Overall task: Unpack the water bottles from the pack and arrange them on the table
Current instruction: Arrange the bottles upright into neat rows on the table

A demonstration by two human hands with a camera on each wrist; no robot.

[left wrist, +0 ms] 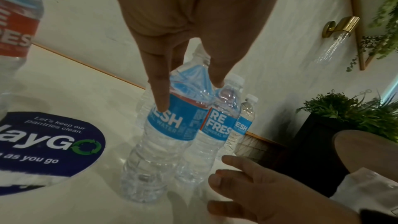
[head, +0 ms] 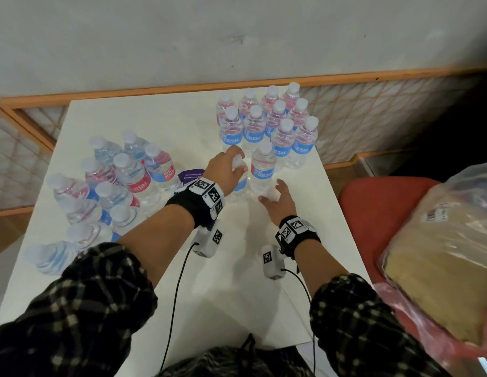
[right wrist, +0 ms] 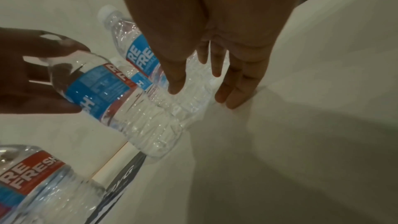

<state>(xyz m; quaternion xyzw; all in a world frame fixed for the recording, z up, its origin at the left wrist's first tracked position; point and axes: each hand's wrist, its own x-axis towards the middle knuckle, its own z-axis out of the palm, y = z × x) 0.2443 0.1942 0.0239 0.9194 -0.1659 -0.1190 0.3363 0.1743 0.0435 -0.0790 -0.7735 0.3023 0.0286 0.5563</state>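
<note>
My left hand [head: 228, 167] grips the neck and shoulder of a clear water bottle [left wrist: 168, 125] with a blue label, standing upright on the white table [head: 237, 289]. Right beside it stands a second bottle [head: 262, 170]. The right hand [head: 276, 195] is open with straight fingers at that bottle's lower part; the right wrist view shows the thumb and fingers [right wrist: 234, 91] on either side of it. Several arranged bottles [head: 267, 123] stand in rows at the back right. Another cluster of bottles [head: 114, 186] sits packed together at the left.
A round purple sticker [head: 192, 174] lies on the table between the two groups. A red chair [head: 373, 213] at the right carries a plastic bag [head: 441, 268] with tan contents. The table's right edge runs close to the arranged rows.
</note>
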